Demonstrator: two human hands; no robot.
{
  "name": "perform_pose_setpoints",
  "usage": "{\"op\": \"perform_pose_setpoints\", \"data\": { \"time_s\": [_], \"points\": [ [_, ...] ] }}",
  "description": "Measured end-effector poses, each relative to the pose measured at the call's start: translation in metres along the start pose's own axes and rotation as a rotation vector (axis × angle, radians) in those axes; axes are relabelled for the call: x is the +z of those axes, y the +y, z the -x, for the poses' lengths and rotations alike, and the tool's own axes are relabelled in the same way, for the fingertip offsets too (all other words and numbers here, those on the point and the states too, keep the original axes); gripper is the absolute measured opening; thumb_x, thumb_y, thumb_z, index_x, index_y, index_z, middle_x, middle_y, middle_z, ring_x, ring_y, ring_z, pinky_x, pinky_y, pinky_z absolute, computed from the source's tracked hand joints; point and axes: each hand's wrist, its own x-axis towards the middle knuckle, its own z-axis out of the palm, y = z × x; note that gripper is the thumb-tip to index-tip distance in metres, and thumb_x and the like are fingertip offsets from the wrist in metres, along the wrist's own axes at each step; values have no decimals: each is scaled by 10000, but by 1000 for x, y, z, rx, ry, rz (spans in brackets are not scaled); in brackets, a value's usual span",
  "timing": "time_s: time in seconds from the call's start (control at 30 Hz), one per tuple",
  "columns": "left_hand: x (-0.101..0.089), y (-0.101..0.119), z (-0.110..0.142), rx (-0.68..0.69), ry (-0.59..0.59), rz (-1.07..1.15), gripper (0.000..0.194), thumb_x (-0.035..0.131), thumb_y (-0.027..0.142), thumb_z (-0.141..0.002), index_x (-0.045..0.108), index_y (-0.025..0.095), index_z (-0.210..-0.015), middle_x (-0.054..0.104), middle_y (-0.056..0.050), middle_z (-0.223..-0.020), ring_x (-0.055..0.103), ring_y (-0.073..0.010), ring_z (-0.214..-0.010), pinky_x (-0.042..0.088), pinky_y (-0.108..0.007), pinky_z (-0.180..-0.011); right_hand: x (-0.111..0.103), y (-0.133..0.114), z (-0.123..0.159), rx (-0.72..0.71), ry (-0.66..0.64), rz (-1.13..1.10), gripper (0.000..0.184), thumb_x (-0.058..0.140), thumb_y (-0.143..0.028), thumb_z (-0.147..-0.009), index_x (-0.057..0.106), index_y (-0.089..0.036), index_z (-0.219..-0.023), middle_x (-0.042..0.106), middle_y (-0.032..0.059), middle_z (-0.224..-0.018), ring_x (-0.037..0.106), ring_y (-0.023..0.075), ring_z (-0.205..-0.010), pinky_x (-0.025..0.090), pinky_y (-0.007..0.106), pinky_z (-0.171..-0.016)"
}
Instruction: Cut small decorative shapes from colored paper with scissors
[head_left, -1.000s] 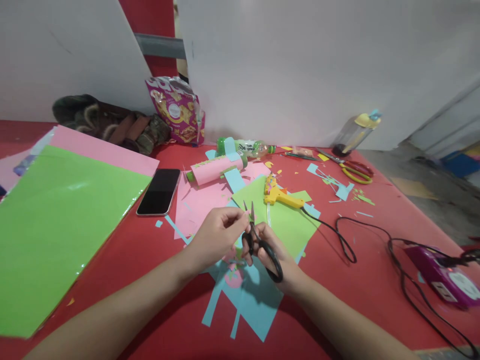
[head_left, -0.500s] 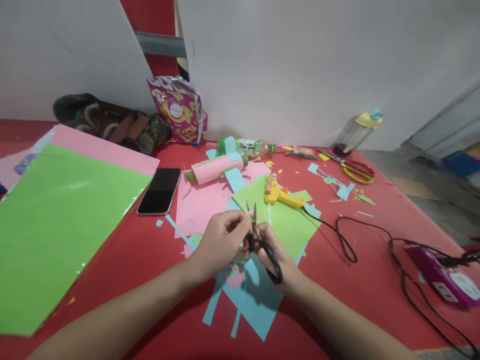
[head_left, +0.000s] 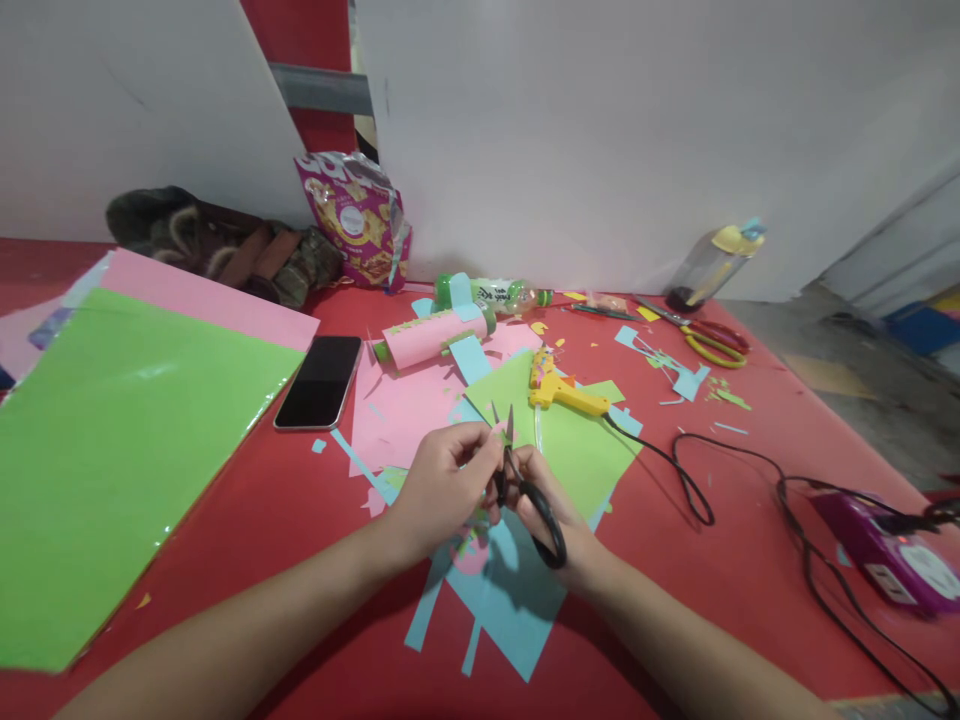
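Note:
My right hand (head_left: 544,495) is closed round the handles of black-handled scissors (head_left: 541,520), whose parted blades point away from me. Pinched in the fingertips of my left hand (head_left: 450,475) is a small piece of pink paper (head_left: 499,430), right at the blades. Below both hands lie a blue paper sheet (head_left: 517,620) with cut edges and a pink round cutout (head_left: 470,553) with coloured bits on it. Beyond them, a yellow glue gun (head_left: 566,393) rests on a green sheet (head_left: 581,455).
A pink-wrapped roll (head_left: 424,340) lies before a green bottle (head_left: 495,294). Left are a phone (head_left: 319,383) and large green paper (head_left: 142,450). Right are red-and-yellow scissors (head_left: 716,340), a capped bottle (head_left: 709,268), and a purple power strip (head_left: 892,560) with black cords. A snack bag (head_left: 360,225) stands behind.
Both hands stay nearly in place, having shifted very slightly. The pink paper remains at the scissor blades, which have spread a little wider than a second ago.

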Motion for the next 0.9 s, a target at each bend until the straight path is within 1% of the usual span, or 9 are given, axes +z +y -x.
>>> {"op": "perform_pose_setpoints", "data": {
  "time_s": [0.2, 0.53, 0.73, 0.9],
  "points": [
    [0, 1, 0, 18, -2, -9, 310, 391, 260, -790, 363, 162, -497, 406, 72, -365, 431, -52, -351, 300, -169, -383, 1, -1, 0, 11, 12, 35, 393, 516, -542, -689, 299, -225, -773, 373, -23, -674, 365, 119, -571, 320, 253, -537],
    [2, 0, 0, 14, 17, -23, 303, 394, 261, -784, 363, 162, -499, 416, 69, -379, 423, -53, -360, 304, -172, -393, 3, -2, 0, 14, 29, 88, 398, 497, -564, -685, 299, -227, -760, 352, -12, -706, 343, 136, -625, 302, 264, -567],
    [4, -3, 1, 47, 41, -58, 305, 392, 263, -789, 377, 159, -503, 403, 69, -376, 408, -55, -358, 298, -173, -391, 3, -2, 1, 3, 30, 117, 391, 472, -570, -699, 296, -227, -758, 332, -25, -679, 321, 129, -600, 294, 258, -547],
    [5, -3, 3, 34, 38, -37, 310, 387, 276, -797, 371, 161, -510, 394, 71, -380, 400, -53, -359, 298, -173, -393, 3, -1, 2, 13, 21, 115, 389, 472, -562, -706, 287, -226, -771, 342, -26, -685, 331, 126, -597, 289, 262, -552]
  ]
}}
